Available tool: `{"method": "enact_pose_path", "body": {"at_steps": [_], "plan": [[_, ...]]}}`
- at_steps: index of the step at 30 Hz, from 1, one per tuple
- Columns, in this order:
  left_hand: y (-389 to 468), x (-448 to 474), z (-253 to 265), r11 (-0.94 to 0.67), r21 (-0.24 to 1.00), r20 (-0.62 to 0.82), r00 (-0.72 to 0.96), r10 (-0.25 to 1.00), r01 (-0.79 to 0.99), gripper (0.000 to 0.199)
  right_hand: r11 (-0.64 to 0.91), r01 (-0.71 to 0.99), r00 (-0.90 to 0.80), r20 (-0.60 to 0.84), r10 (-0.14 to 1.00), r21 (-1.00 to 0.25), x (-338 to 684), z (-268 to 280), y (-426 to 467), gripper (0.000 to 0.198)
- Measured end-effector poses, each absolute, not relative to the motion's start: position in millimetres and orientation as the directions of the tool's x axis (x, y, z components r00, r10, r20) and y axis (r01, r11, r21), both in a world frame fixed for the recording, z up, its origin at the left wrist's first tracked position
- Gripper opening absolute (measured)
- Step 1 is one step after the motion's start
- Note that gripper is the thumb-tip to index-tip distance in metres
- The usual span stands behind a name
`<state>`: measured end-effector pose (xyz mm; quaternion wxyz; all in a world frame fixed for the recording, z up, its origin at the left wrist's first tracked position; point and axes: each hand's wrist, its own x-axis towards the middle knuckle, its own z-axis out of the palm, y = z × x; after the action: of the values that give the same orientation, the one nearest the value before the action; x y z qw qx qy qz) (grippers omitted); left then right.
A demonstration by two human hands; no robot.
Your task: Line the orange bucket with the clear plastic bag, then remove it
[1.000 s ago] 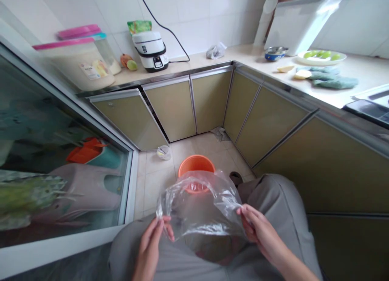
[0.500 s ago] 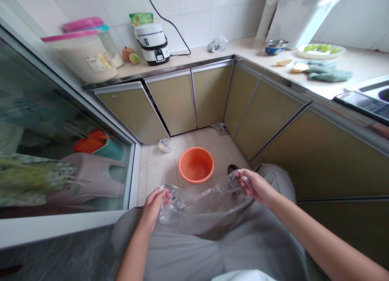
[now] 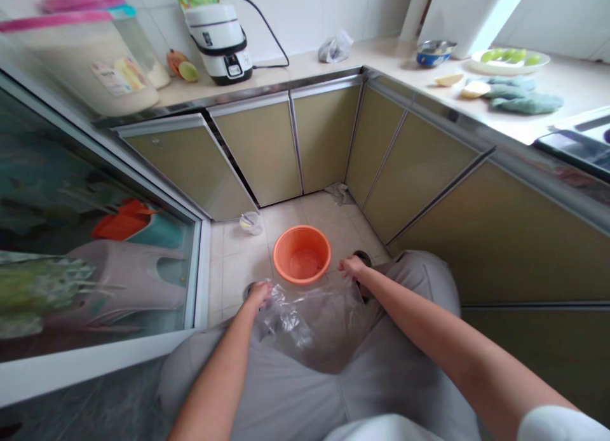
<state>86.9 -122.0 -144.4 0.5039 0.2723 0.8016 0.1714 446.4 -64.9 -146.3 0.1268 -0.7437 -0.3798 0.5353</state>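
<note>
A clear plastic bag is stretched between my hands, its body hanging down over my lap. My left hand pinches the bag's left upper edge. At the right end of the bag, my right hand has its fingers closed on the other corner. Just beyond the bag an orange basin stands upright on the tiled floor, with no contact from either hand. Its visible inside looks bare.
A small clear plastic cup stands on the floor by the cabinet doors. A glass sliding door borders my left side. On the counter are a rice cooker, lidded containers, a metal bowl and a plate of green fruit.
Both hands have reached forward toward the basin with the bag, and my right hand has come inward to the left. The view has shifted slightly.
</note>
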Motion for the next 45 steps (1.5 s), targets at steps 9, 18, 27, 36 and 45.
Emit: {"method": "enact_pose_path", "body": {"at_steps": [9, 18, 27, 36, 45], "plan": [[-104.7, 63.0, -157.3, 0.722, 0.645, -0.551, -0.502, 0.666, 0.250, 0.026, -0.665, 0.364, 0.134, -0.670, 0.730, -0.652, 437.7, -156.6, -48.3, 0.022], [-107.7, 59.5, -133.2, 0.711, 0.490, -0.290, -0.675, 0.679, 0.505, 0.036, -0.400, 0.769, 0.200, -0.407, 0.891, -0.499, 442.2, -126.1, -45.3, 0.016], [-65.2, 97.5, -33.7, 0.355, 0.920, -0.300, -0.285, 0.910, 0.166, 0.060, -0.306, 0.036, -0.175, -0.307, 0.935, -0.951, 435.7, -24.7, -28.4, 0.054], [-28.2, 123.2, 126.3, 0.304, 0.928, -0.275, 0.156, 0.949, -0.213, 0.080, -0.194, -0.442, -0.391, -0.006, 0.920, -0.876, 395.7, 115.0, -4.2, 0.080], [94.4, 94.9, 101.4, 0.469, 0.854, -0.427, 0.213, 0.879, -0.223, 0.082, -0.523, 0.160, -0.519, -0.522, 0.677, -0.837, 330.1, 62.1, 94.4, 0.074]]}}
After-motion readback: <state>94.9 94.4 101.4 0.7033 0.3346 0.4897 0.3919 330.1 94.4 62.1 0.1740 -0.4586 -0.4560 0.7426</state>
